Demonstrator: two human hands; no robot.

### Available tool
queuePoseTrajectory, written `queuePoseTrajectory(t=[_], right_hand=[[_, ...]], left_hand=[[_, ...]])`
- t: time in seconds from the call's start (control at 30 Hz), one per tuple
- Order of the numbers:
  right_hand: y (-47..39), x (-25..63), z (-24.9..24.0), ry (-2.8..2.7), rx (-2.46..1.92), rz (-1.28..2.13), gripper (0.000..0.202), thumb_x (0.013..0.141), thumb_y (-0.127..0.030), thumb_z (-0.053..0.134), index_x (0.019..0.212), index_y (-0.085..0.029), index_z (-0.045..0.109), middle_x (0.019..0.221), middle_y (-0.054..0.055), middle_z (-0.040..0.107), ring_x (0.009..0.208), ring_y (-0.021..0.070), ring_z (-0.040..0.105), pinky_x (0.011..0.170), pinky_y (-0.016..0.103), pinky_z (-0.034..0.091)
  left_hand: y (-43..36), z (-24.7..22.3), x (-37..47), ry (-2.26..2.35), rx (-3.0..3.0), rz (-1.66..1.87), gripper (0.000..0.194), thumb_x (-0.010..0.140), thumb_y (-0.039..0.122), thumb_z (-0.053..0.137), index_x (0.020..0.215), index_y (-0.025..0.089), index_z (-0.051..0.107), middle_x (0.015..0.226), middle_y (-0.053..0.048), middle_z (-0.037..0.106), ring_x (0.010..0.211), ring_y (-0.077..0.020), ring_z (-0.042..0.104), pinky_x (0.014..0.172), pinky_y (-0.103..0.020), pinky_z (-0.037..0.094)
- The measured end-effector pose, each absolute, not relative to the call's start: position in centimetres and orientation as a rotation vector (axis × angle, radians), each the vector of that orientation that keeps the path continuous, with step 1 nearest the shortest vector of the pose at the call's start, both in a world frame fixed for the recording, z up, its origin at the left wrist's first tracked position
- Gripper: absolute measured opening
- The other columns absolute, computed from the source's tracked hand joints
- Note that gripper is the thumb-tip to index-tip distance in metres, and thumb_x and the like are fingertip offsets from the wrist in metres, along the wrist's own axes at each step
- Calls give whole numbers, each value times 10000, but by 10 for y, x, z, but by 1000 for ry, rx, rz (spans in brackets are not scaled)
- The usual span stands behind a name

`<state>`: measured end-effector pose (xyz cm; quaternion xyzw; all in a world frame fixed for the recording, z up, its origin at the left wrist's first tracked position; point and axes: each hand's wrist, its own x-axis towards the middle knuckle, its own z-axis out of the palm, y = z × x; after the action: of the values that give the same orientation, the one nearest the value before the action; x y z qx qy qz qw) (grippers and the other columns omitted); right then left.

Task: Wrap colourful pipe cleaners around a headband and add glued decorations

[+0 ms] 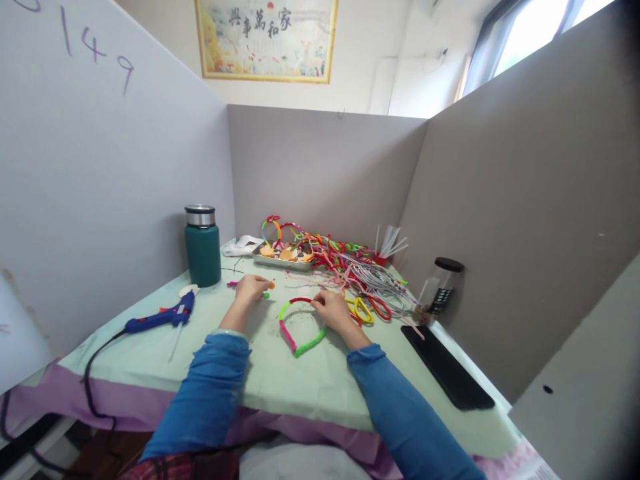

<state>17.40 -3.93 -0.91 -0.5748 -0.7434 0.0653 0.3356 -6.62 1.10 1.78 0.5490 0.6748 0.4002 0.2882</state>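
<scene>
A hoop wrapped in red, lime, pink and green fuzzy pipe cleaner (310, 343) lies on the pale green tablecloth, much like a headband in shape. My right hand (334, 311) pinches its upper right side. To the left, my left hand (250, 289) is closed at the fingertips on a small orange piece (273, 285), too small to name. Just below those fingers is a small green piece (267, 295), and a magenta piece (232, 285) shows beside the left hand. Yellow-handled scissors (361, 311) sit past my right hand, partly covered by it.
A blue glue gun (160, 319) with its cord and a green bottle (203, 253) stand left. At the back are a metal tray (285, 263) and a heap of pipe cleaners (345, 257). On the right are a clear jar (440, 290) and a black flat object (447, 367). Partitions surround the table.
</scene>
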Motion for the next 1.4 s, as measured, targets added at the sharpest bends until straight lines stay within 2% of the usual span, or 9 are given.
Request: queuePoseTrajectory(t=[0.2, 0.4, 0.5, 0.6, 0.7, 0.8, 1.03, 1.2, 1.4], right_hand=[[-45, 165, -11, -2049, -1478, 148, 178, 802, -314, 558, 825, -213, 702, 841, 24, 707, 762, 147, 602, 644, 223, 366], [-40, 179, -5, -1861, -1552, 69, 209, 828, -293, 504, 808, -199, 689, 841, 32, 699, 758, 151, 599, 637, 229, 354], [-34, 191, -3, -1727, -1611, 29, 229, 836, -286, 478, 803, -200, 688, 812, 32, 696, 739, 152, 592, 636, 229, 348], [-30, 199, -3, -1644, -1644, -3, 245, 837, -293, 468, 809, -200, 693, 817, 38, 699, 752, 159, 590, 644, 229, 348], [-28, 204, -1, -1569, -1655, -23, 263, 840, -310, 458, 803, -196, 693, 816, 41, 700, 749, 161, 590, 643, 230, 351], [-28, 212, 4, -1475, -1676, -12, 294, 851, -337, 440, 818, -196, 696, 821, 41, 703, 735, 163, 593, 637, 234, 358], [-31, 235, 15, -1347, -1842, -30, 318, 855, -354, 432, 864, -193, 707, 850, 67, 711, 784, 192, 616, 653, 253, 380], [-34, 233, 10, -1634, -2043, 8, 292, 820, -384, 497, 866, -195, 714, 875, 100, 708, 838, 220, 634, 678, 272, 397], [-36, 226, 6, -1870, -2073, -53, 261, 777, -369, 547, 911, -204, 698, 989, 96, 694, 911, 218, 625, 691, 264, 408]], left_hand=[[-1, 23, -53, 1995, 1759, 539, 219, 623, 326, 654, 764, 177, 730, 490, -8, 567, 466, -135, 518, 446, -233, 348], [-2, 27, -55, 2088, 1789, 468, 222, 698, 302, 589, 809, 169, 728, 581, -51, 627, 550, -170, 579, 484, -243, 368], [-2, 27, -56, 2118, 1745, 487, 248, 704, 291, 596, 887, 183, 724, 691, -76, 679, 644, -192, 619, 530, -246, 398], [-2, 26, -56, 2156, 1743, 530, 262, 687, 281, 627, 924, 218, 721, 888, -89, 708, 797, -221, 641, 601, -257, 432], [-1, 24, -56, 2238, 1798, 547, 310, 666, 271, 655, 970, 249, 709, 1087, -87, 674, 983, -257, 608, 685, -275, 454], [2, 21, -56, 2262, 1861, 487, 329, 658, 277, 665, 984, 257, 703, 1169, -89, 638, 1057, -272, 578, 725, -284, 464], [8, 16, -55, 2305, 1858, 435, 295, 680, 244, 633, 968, 240, 700, 1170, -115, 626, 1036, -290, 588, 733, -323, 477], [5, 18, -52, 2299, 1932, 573, 340, 702, 259, 604, 1032, 219, 678, 1197, -128, 606, 1045, -285, 578, 748, -315, 465], [-4, 20, -34, 1777, 2269, 664, 248, 750, 309, 525, 865, 210, 722, 932, -51, 711, 872, -186, 619, 729, -232, 424]])
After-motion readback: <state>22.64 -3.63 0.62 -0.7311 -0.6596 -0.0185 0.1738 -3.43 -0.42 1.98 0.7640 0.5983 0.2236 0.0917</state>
